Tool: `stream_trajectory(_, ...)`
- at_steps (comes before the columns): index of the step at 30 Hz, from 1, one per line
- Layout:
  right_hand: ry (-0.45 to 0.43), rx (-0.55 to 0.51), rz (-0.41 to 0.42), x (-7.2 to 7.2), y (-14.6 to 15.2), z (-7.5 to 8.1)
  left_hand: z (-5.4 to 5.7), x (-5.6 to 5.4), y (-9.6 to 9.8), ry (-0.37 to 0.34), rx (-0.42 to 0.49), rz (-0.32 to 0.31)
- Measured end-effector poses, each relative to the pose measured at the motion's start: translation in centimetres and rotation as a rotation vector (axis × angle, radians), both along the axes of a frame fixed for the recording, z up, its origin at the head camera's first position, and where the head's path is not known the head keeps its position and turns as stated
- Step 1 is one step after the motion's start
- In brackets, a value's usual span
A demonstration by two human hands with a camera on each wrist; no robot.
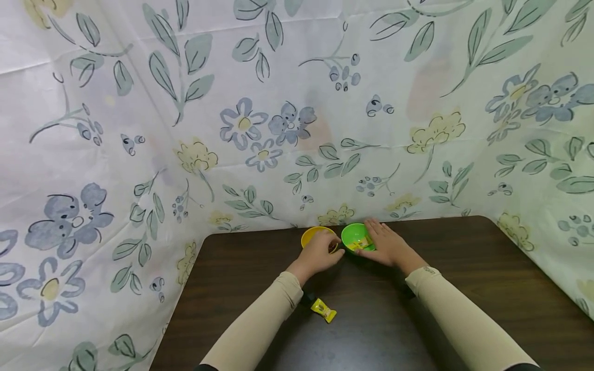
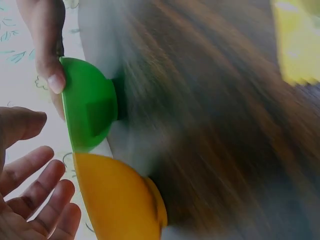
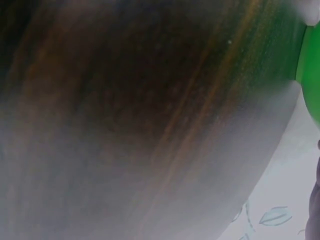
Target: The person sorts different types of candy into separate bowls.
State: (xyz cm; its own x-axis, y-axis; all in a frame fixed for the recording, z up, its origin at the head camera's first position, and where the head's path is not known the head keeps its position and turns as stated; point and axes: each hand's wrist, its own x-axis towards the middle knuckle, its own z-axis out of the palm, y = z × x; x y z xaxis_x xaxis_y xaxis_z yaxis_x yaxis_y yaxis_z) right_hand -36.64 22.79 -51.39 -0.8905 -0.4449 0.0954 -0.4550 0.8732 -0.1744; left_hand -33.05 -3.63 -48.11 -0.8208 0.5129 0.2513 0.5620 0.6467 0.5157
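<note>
An orange-yellow bowl (image 1: 308, 236) and a green bowl (image 1: 347, 233) stand side by side at the table's back edge. Over the orange-yellow bowl's near right rim is my left hand (image 1: 320, 251). In the left wrist view its thumb and fingers are loosely bent and apart, with nothing between them. My right hand (image 1: 389, 245) holds the green bowl by its right side, thumb at the near rim and fingers along the far side. Small yellow wrapped pieces (image 1: 361, 243) lie inside the green bowl. The orange-yellow bowl's inside is mostly hidden by my left hand.
A yellow wrapped packet (image 1: 323, 310) lies on the dark wooden table (image 1: 366, 330), nearer to me than the bowls and beside my left forearm. Floral cloth (image 1: 278, 185) hangs right behind the table's back edge and along both sides.
</note>
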Motion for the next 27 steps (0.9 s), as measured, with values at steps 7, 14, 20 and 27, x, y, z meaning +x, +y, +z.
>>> stream_trajectory(7, -0.001, 0.006, -0.011, 0.0, -0.1, 0.1, 0.2, 1.3, -1.8, -0.009, -0.007, 0.029)
stream_trajectory(14, -0.011, 0.0, -0.017, 0.1, -0.1, 0.2, 0.3, 2.8, -3.4, -0.016, -0.043, 0.003)
stream_trajectory(20, -0.017, 0.014, -0.022, 0.1, -0.1, 0.0, 0.7, 4.1, -4.6, 0.006, -0.089, -0.026)
stream_trajectory(27, -0.013, 0.024, -0.021, -0.1, -0.1, -0.1, 0.9, 5.5, -5.6, -0.024, -0.138, -0.111)
